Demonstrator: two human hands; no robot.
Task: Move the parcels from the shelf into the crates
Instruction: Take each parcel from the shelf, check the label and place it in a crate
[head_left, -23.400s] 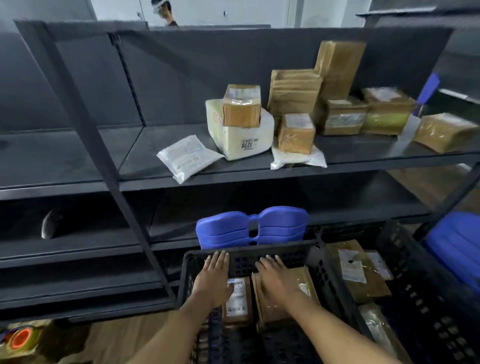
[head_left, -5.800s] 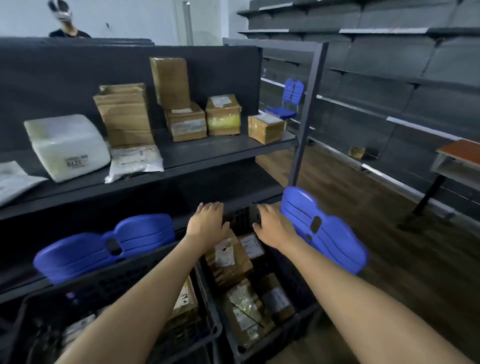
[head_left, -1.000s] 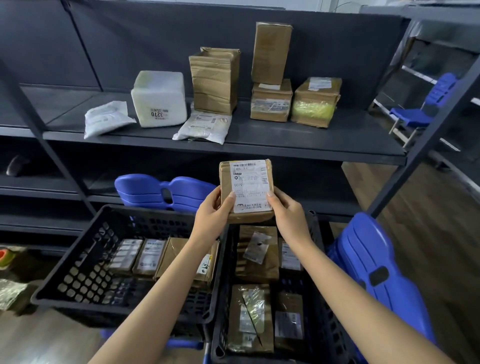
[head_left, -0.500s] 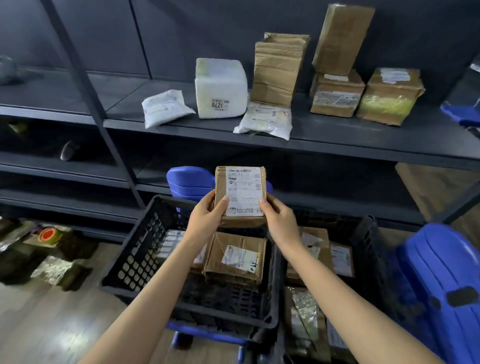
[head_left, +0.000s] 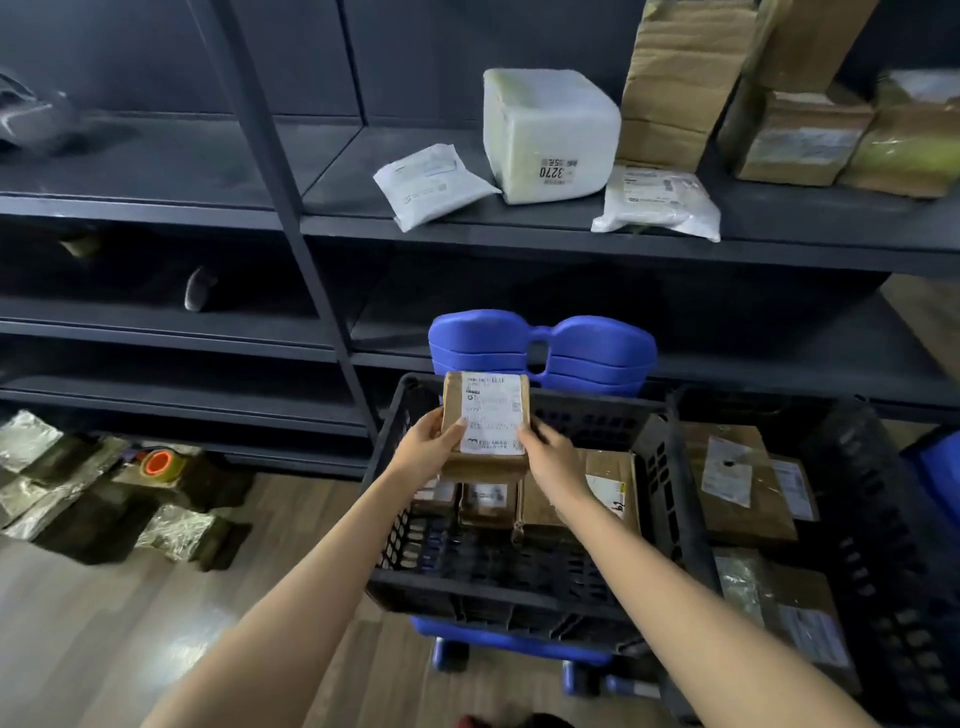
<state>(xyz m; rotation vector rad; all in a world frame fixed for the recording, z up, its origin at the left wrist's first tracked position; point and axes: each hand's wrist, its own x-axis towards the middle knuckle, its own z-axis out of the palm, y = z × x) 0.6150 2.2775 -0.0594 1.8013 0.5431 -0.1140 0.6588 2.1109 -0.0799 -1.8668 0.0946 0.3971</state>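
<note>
sticker on white box: "3270", upside down
label on held parcel: print too blurred to read
white mailers labels: unreadable

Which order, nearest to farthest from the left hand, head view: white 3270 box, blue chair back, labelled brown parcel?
1. labelled brown parcel: held in the left hand.
2. blue chair back: behind the black crate.
3. white 3270 box: up on the shelf.

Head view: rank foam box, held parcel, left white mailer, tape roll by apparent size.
1. foam box
2. held parcel and left white mailer: alike, parcel nearer, so unranked
3. tape roll
</note>
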